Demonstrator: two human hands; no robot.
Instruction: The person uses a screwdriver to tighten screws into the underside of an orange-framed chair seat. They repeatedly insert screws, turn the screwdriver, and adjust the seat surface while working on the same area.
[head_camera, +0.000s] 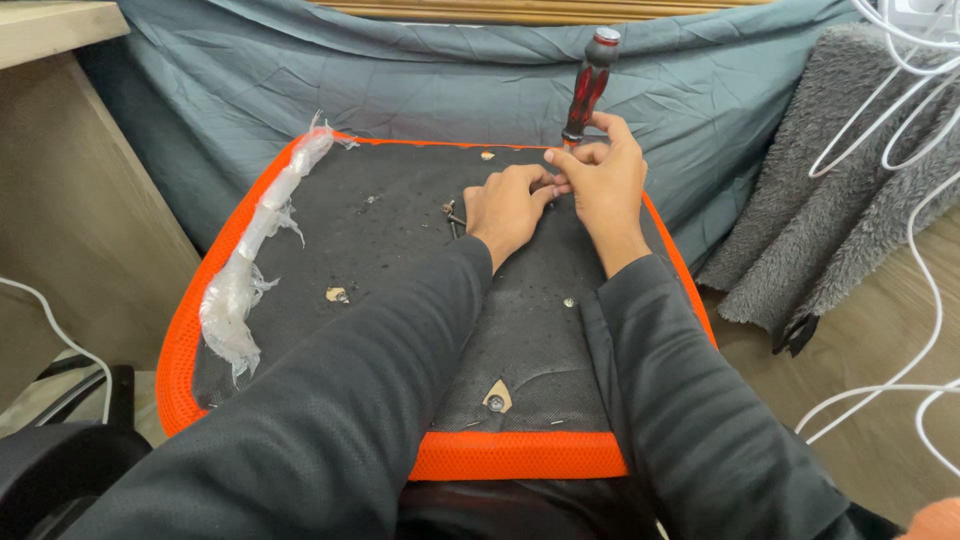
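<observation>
Gripped upright in the right hand (605, 180) is a red-and-black-handled screwdriver (590, 85), its tip steadied by the pinching left hand (508, 205) on the orange-rimmed black seat underside (300, 300); a screw is judged being driven, so downward turning pressure is called for

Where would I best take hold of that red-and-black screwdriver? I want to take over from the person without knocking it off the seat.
Take the screwdriver by its thick red-and-black handle, coming from above and the far side. It stands nearly upright at the seat panel's far edge, and the upper handle is bare. The right hand and left hand crowd its lower end, so low down there is no room.
</observation>
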